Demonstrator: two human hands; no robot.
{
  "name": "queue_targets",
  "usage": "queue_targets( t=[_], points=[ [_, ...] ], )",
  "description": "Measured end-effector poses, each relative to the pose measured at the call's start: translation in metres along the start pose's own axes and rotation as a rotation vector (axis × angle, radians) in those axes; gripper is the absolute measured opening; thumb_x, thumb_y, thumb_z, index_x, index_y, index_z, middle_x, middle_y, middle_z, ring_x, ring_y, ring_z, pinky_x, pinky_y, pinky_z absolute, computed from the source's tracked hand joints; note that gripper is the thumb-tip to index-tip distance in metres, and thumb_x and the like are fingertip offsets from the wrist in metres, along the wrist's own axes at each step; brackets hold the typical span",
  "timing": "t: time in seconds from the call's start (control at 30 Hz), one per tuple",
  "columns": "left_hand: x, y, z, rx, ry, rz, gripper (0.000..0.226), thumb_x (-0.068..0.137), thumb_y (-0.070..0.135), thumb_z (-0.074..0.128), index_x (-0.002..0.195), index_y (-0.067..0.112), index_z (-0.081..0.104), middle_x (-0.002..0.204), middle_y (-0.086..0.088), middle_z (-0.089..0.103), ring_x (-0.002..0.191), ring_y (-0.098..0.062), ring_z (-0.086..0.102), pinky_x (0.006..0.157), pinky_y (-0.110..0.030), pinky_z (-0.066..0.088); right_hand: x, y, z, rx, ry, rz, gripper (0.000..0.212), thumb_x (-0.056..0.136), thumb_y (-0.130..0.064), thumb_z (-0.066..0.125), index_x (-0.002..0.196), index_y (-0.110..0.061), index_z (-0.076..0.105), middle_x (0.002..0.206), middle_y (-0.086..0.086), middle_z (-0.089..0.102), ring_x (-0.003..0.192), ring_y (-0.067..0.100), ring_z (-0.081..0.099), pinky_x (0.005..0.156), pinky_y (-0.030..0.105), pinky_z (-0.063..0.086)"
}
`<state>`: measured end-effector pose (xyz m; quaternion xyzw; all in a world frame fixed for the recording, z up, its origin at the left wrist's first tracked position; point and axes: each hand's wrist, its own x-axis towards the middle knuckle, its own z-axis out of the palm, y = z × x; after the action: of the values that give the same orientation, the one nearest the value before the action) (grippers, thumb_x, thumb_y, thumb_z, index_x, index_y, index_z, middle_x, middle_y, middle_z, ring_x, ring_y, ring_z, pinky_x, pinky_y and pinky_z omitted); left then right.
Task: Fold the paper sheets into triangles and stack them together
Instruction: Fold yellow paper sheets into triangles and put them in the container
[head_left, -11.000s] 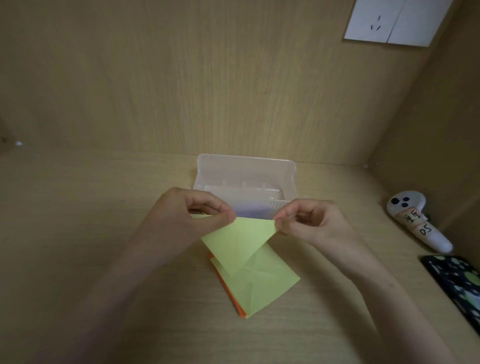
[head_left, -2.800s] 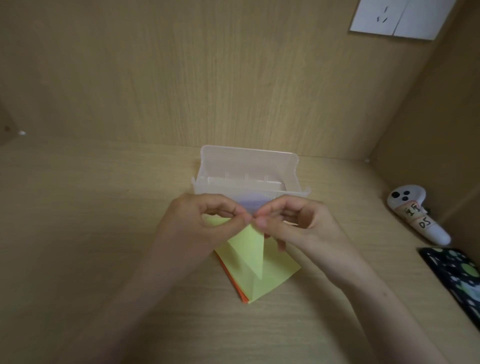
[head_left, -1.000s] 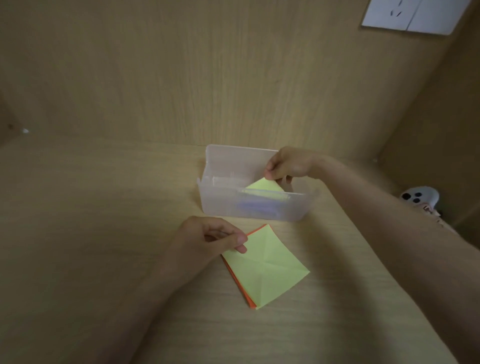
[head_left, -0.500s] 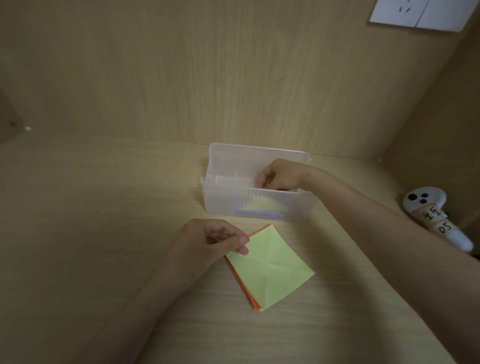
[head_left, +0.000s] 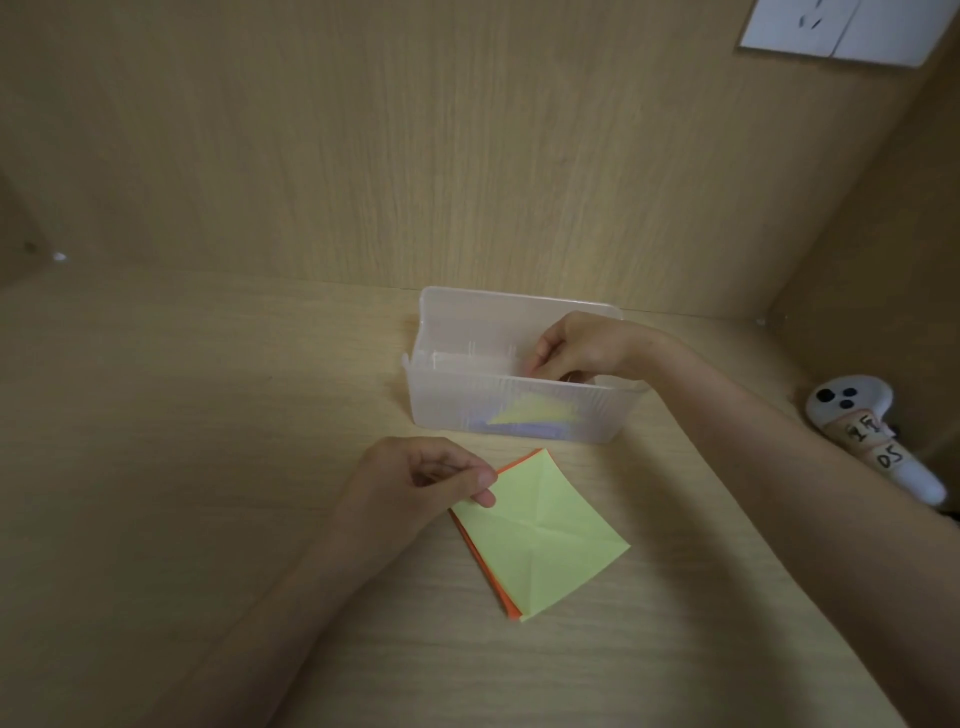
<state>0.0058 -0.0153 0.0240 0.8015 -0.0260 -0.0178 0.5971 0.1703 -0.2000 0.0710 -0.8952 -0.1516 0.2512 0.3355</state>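
The folded yellow triangle (head_left: 530, 413) lies low in the clear plastic box (head_left: 441, 410), on top of purple folded pieces (head_left: 524, 430) and seen only through the ribbed front wall. The right hand (head_left: 576, 348) reaches over the rim with its fingers curled down inside; I cannot tell if it grips the triangle or has let go. To stack it well, lay it flat with its edges matched to the pieces beneath, then lift the hand straight out without dragging it. The left hand (head_left: 415, 483) is curled, thumb tip on the near corner of the top yellow sheet (head_left: 540, 535); pinching or just pinning is unclear. An orange sheet (head_left: 480, 558) shows beneath it on the surface (head_left: 208, 467).
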Motion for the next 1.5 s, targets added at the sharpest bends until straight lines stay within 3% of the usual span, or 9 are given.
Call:
queue_targets(
  t=[0.2,0.4,0.57,0.67,0.83,0.97,1.1,1.27,1.5],
  points=[
    [0.000,-0.001,-0.001,0.000,-0.004,0.011,0.008,0.078,0.016,0.072,0.072,0.021,0.073,0.066,0.008,0.073,0.064,0.004,0.062,0.062,-0.010,0.042,-0.008,-0.002,-0.007,0.014,0.018,-0.020,0.011,0.077,0.000,0.072,0.077,-0.008,0.064,0.069,0.006,0.061,0.053,0.008,0.058,0.048,0.014,0.046],
    [-0.001,-0.008,0.002,0.173,0.031,0.108,0.012,0.071,0.022,0.079,0.072,0.032,0.073,0.076,0.015,0.069,0.064,0.002,0.057,0.060,-0.012,0.041,-0.053,-0.021,-0.008,0.158,0.323,-0.232,0.013,0.075,-0.007,0.076,0.081,-0.005,0.065,0.059,-0.002,0.058,0.048,0.005,0.052,0.044,0.019,0.039],
    [0.002,-0.022,0.006,0.357,0.028,0.228,0.025,0.055,0.060,0.067,0.076,0.045,0.067,0.099,0.025,0.062,0.099,0.003,0.057,0.084,-0.019,0.044,-0.116,-0.022,0.029,0.233,0.384,-0.301,0.013,0.076,-0.010,0.075,0.080,-0.004,0.065,0.064,0.004,0.057,0.051,0.007,0.049,0.042,0.015,0.034],
    [0.004,-0.027,0.008,0.411,0.015,0.230,0.036,0.050,0.065,0.063,0.083,0.051,0.061,0.110,0.027,0.056,0.106,0.005,0.051,0.093,-0.020,0.040,-0.128,0.001,0.066,0.010,0.453,-0.167,0.016,0.074,-0.026,0.077,0.072,-0.015,0.066,0.063,-0.007,0.060,0.051,0.000,0.047,0.050,0.013,0.036],
    [0.005,-0.031,0.008,0.469,-0.010,0.261,0.043,0.049,0.064,0.061,0.090,0.051,0.056,0.103,0.024,0.061,0.102,0.002,0.049,0.089,-0.011,0.033,-0.129,0.027,0.100,-0.231,0.485,0.067,0.043,0.063,-0.061,0.071,0.092,-0.030,0.062,0.087,-0.013,0.051,0.081,0.004,0.051,0.071,0.025,0.041],
    [0.005,-0.032,0.010,0.468,-0.014,0.278,0.043,0.049,0.063,0.060,0.091,0.054,0.054,0.100,0.029,0.058,0.102,0.005,0.046,0.086,-0.003,0.028,-0.129,0.029,0.112,-0.255,0.482,0.045,0.053,0.066,-0.054,0.074,0.112,-0.031,0.062,0.096,-0.009,0.047,0.098,0.011,0.044,0.083,0.027,0.041],
    [0.005,-0.031,0.010,0.461,-0.006,0.282,0.044,0.051,0.060,0.064,0.094,0.052,0.054,0.097,0.035,0.053,0.104,0.007,0.044,0.085,-0.003,0.028,-0.128,0.028,0.115,-0.261,0.574,-0.013,0.047,0.070,-0.043,0.075,0.114,-0.033,0.063,0.095,-0.011,0.050,0.095,0.011,0.041,0.080,0.027,0.037],
    [0.001,-0.030,0.009,0.430,0.018,0.261,0.054,0.062,0.025,0.085,0.107,0.039,0.058,0.098,0.033,0.053,0.105,0.010,0.041,0.085,0.000,0.028,-0.129,0.028,0.120,-0.305,0.665,-0.030,0.032,0.074,-0.038,0.074,0.104,-0.029,0.067,0.090,-0.013,0.056,0.090,0.010,0.048,0.071,0.025,0.035],
    [0.002,-0.032,0.010,0.437,0.053,0.269,0.053,0.064,0.022,0.083,0.112,0.031,0.061,0.099,0.030,0.055,0.104,0.005,0.046,0.085,-0.002,0.029,-0.123,0.038,0.117,-0.099,0.623,-0.033,0.040,0.065,-0.034,0.082,0.102,-0.024,0.069,0.082,-0.011,0.049,0.077,0.007,0.047,0.071,0.022,0.036]
  ],
)
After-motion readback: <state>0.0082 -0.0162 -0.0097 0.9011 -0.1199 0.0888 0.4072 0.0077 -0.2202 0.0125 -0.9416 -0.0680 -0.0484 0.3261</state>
